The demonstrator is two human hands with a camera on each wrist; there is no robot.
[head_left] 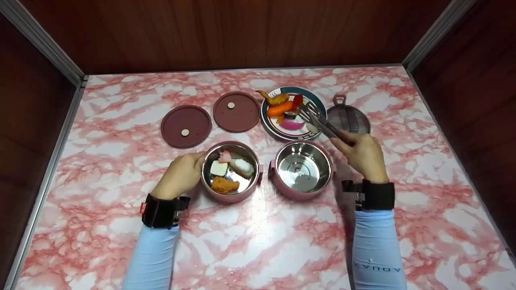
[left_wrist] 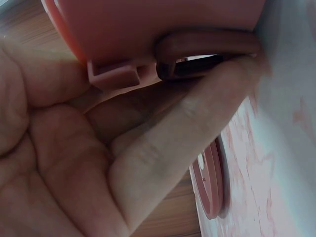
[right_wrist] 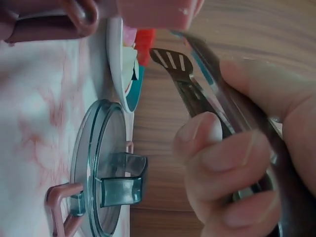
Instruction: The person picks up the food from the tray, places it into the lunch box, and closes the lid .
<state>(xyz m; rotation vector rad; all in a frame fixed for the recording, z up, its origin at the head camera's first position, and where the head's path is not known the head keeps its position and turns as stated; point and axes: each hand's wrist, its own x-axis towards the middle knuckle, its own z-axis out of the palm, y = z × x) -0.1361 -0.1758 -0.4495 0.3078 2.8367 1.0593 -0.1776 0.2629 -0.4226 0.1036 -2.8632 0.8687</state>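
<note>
My right hand [head_left: 363, 156] grips a pair of metal tongs [head_left: 327, 128], their slotted tips apart above the plate [head_left: 267, 122]; no food shows between the tips in the right wrist view. On the plate lie a fried wing [head_left: 278, 99], an orange piece [head_left: 279, 109], a sushi roll [head_left: 290, 115], a magenta slice [head_left: 292, 125] and other food pieces. With my left hand [head_left: 179, 174] I hold the left pink bowl [head_left: 229, 198] at its side lug [left_wrist: 210, 42]. Inside it are a fried drumstick [head_left: 224, 185], a whitish square [head_left: 219, 169], a white-topped piece [head_left: 242, 166] and a pink piece [head_left: 225, 156].
A second pink bowl [head_left: 301, 195], bare steel inside, stands right of the first. Two dark pink discs [head_left: 186, 117] lie at the back left, each with a pale knob. A clear lid [head_left: 354, 114] with a pink tab sits right of the plate. Wood-grain walls [head_left: 242, 36] bound the table.
</note>
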